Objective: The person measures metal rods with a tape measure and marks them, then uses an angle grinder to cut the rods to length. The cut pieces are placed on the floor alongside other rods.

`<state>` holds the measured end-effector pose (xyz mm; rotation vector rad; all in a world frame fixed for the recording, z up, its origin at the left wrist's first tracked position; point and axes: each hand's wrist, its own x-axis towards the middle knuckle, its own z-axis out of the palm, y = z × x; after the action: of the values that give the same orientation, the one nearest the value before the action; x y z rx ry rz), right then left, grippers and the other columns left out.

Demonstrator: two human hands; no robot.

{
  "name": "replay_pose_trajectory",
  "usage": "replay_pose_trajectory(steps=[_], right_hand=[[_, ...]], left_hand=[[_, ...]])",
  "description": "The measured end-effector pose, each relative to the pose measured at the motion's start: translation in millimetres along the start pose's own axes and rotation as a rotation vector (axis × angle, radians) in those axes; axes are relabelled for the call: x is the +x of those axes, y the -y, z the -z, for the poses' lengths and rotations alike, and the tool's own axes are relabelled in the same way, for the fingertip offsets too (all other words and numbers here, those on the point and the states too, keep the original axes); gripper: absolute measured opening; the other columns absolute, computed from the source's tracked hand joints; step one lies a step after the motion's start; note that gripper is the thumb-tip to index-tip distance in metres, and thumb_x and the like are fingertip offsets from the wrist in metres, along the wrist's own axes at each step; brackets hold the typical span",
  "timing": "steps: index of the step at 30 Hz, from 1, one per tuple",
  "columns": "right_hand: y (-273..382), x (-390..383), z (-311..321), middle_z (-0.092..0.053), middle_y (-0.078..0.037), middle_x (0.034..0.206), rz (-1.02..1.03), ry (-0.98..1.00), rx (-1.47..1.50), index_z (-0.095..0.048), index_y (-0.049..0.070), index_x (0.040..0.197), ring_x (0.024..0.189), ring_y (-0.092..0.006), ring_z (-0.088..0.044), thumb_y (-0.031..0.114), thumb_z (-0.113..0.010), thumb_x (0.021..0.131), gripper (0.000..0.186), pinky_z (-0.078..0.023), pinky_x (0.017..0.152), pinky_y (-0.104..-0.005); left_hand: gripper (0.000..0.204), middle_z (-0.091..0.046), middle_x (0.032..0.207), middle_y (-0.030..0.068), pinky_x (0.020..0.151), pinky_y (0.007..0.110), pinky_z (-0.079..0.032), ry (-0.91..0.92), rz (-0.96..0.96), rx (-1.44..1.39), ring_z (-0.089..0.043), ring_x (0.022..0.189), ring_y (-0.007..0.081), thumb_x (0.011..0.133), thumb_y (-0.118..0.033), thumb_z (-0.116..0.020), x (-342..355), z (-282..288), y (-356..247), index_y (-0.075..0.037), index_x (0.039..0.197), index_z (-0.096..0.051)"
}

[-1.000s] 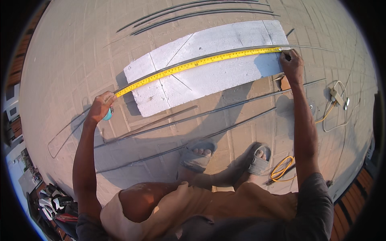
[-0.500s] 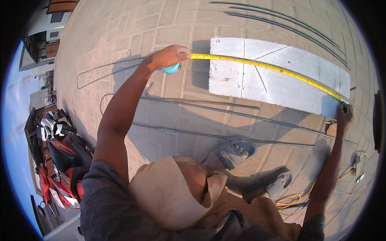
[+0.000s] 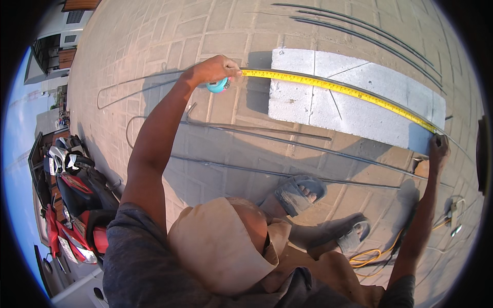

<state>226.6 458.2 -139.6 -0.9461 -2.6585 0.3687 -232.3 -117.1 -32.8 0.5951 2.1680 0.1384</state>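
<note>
Paving [image 3: 221, 43] beneath marked yellow tape [image 3: 334, 86]

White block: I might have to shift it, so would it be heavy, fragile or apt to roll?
The white block may be light for its size, as its small pits hint at porous material. Its rough edge suggests that corners could chip. With flat, squared sides, it seems unlikely to roll.
</note>
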Motion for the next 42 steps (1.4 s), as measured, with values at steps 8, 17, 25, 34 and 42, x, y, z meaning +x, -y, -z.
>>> replay_pose_trajectory(steps=[8, 17, 25, 34, 42], right_hand=[[2.3, 3.8, 0.8, -0.063, -0.019, 0.081, 0.052, 0.016, -0.002, -0.062, -0.001, 0.089, 0.072, -0.0319, -0.061, 0.014, -0.065, 0.088, 0.015, -0.049, 0.07, -0.0413], [4.7, 0.0, -3.2, -0.063, -0.018, 0.083, 0.013, -0.014, -0.009, -0.062, 0.001, 0.088, 0.073, -0.033, -0.062, 0.016, -0.065, 0.089, 0.015, -0.05, 0.07, -0.0409], [10.8, 3.2, 2.7, -0.058, -0.019, 0.079, 0.071, -0.021, -0.006, -0.057, 0.003, 0.085, 0.071, -0.0367, -0.059, 0.019, -0.062, 0.087, 0.017, -0.048, 0.067, -0.0421], [6.7, 3.6, -0.2, -0.058, -0.023, 0.083, 0.103, -0.026, -0.094, -0.056, 0.002, 0.086, 0.076, -0.0439, -0.058, 0.019, -0.06, 0.088, 0.018, -0.048, 0.069, -0.0476], [-18.6, 18.4, 16.2, -0.06, -0.023, 0.085, 0.134, 0.099, -0.149, -0.056, -0.001, 0.084, 0.079, -0.043, -0.06, 0.011, -0.061, 0.087, 0.013, -0.048, 0.071, -0.0473]], left_hand=[[0.033, -0.073, 0.086, 0.0075, 0.069, 0.033, -0.049, -0.036, 0.008, -0.042, -0.062, 0.069, 0.014, 0.096, -0.033, -0.065, 2.2, 1.5, 13.9, -0.005, 0.114, -0.067], [0.04, -0.074, 0.09, 0.0116, 0.074, 0.035, -0.051, -0.042, 0.044, 0.038, -0.066, 0.076, 0.0174, 0.095, -0.029, -0.065, -2.5, -2.5, -1.7, -0.005, 0.126, -0.064], [0.046, -0.074, 0.088, 0.008, 0.074, 0.034, -0.051, -0.04, -0.002, 0.056, -0.067, 0.077, 0.0158, 0.092, -0.027, -0.067, -4.0, -4.4, 7.8, -0.007, 0.133, -0.063], [0.035, -0.073, 0.08, 0.0045, 0.064, 0.031, -0.048, -0.017, 0.024, 0.004, -0.064, 0.072, 0.0148, 0.084, -0.021, -0.07, 7.0, 4.1, -2.0, -0.004, 0.114, -0.073], [0.028, -0.073, 0.079, 0.0028, 0.063, 0.032, -0.048, -0.068, -0.001, 0.059, -0.063, 0.068, 0.0145, 0.082, -0.021, -0.07, 23.5, -1.9, 12.3, -0.005, 0.104, -0.076]])
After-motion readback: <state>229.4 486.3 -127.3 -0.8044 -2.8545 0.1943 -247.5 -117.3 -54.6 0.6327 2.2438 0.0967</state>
